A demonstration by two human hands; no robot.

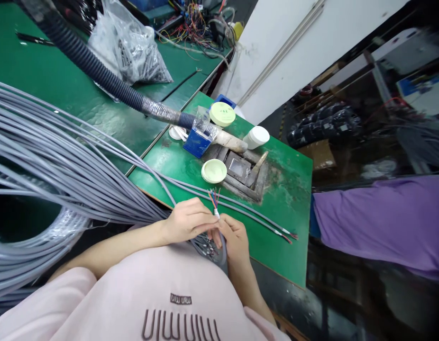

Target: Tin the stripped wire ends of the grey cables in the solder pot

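Left hand: our left hand [191, 220] reaches across with its fingers together, their tips pinching at the white band [216, 213] on the held cable.
Right hand: our right hand [235, 237] is curled around the held cable just below that band, thumb and fingers closed on it.
Held cable: we have the grey held cable [223, 248] between our hands, its end upright; the coloured wires [214, 198], red, blue and orange-brown among them, fan out above our fingertips.
Beyond our hands: the open pale-green tin [214, 171] sits near the wire tips, with the square metal fixture [241, 173], grimy around its edges, farther on and to the right. Past these stand a blue box [197, 142], a pale-green lidded tub [222, 114] and a white-capped jar [257, 137].
Right of our hands: two loose cable ends [286, 237] with reddish wires lie on the green table [285, 189].
Left of our hands: a thick bundle of grey cables [80, 166] spreads away, and a dark corrugated hose [113, 85] arches over the table beyond it.
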